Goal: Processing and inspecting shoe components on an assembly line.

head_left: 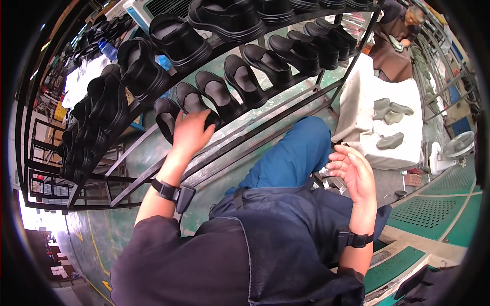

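Observation:
Black slip-on shoes with grey insoles stand in a row on the lower tier of a dark metal rack. My left hand (191,131) reaches onto the left end of that row, its fingers spread over the back of one shoe (190,98). Close beside it are another shoe (166,116) on the left and one (214,91) on the right. How firmly the fingertips touch the shoe is hidden. My right hand (353,171) hangs in the air beside my blue-trousered knee, empty, with its fingers loosely bent and apart.
More black shoes (224,20) fill the rack's upper tier. At right, a white-covered table (357,97) bears several grey-green shoe-shaped pieces (390,141). A white fan (457,147) stands past it. Another person (393,43) sits behind the table, handling something small. Green perforated panels (426,214) lie at right.

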A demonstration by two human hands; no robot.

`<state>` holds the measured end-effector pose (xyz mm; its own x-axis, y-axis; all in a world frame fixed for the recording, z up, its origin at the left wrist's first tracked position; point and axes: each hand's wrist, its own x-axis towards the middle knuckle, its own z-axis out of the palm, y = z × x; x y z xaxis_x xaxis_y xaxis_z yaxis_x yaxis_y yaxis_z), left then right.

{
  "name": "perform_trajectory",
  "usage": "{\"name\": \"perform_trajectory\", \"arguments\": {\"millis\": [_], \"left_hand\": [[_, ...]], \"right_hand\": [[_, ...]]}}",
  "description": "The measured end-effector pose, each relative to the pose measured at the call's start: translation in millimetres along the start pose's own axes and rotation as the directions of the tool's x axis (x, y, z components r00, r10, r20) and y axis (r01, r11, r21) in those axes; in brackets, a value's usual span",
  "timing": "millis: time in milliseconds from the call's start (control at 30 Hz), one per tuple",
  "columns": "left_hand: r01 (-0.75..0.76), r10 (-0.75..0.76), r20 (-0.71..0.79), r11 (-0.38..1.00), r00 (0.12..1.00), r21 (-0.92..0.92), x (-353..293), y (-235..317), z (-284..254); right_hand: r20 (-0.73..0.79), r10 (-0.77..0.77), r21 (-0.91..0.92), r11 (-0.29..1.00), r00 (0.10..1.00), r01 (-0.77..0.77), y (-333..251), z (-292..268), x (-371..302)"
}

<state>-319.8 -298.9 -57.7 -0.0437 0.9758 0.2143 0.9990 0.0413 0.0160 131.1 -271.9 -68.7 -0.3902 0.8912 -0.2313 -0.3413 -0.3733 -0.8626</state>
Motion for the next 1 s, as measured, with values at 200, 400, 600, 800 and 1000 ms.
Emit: {"name": "perform_trajectory", "arguments": {"millis": [200, 400, 600, 800, 1000], "left_hand": [[-0.335, 0.316, -0.128, 0.784, 0.94, -0.522, 29.5, 79.7, 7.4], [-0.35, 0.561, -0.003, 0.513, 0.828, -0.784, 94.4, 204.3, 20.3], [-0.325, 0.712, 0.14, 0.475, 0.688, -0.818, 157.1, 250.8, 87.3], [-0.33, 0.736, 0.126, 0.442, 0.666, -0.834, 163.8, 256.0, 150.1], [-0.361, 0.728, 0.126, 0.473, 0.674, -0.804, 166.7, 239.7, 161.3]], "right_hand": [[0.011, -0.024, -0.186, 0.982, 1.0, 0.025, -59.1, 10.0, 3.7], [-0.16, -0.152, -0.476, 0.878, 0.975, 0.059, -144.5, -11.7, -51.6], [-0.515, -0.364, -0.509, 0.858, 0.776, 0.064, -186.8, -35.7, -234.0], [-0.752, -0.57, -0.553, 0.819, 0.332, 0.154, -172.3, -36.5, -429.1], [-0.809, -0.269, -0.399, 0.904, -0.523, 0.152, -84.2, -91.6, -609.1]]}}
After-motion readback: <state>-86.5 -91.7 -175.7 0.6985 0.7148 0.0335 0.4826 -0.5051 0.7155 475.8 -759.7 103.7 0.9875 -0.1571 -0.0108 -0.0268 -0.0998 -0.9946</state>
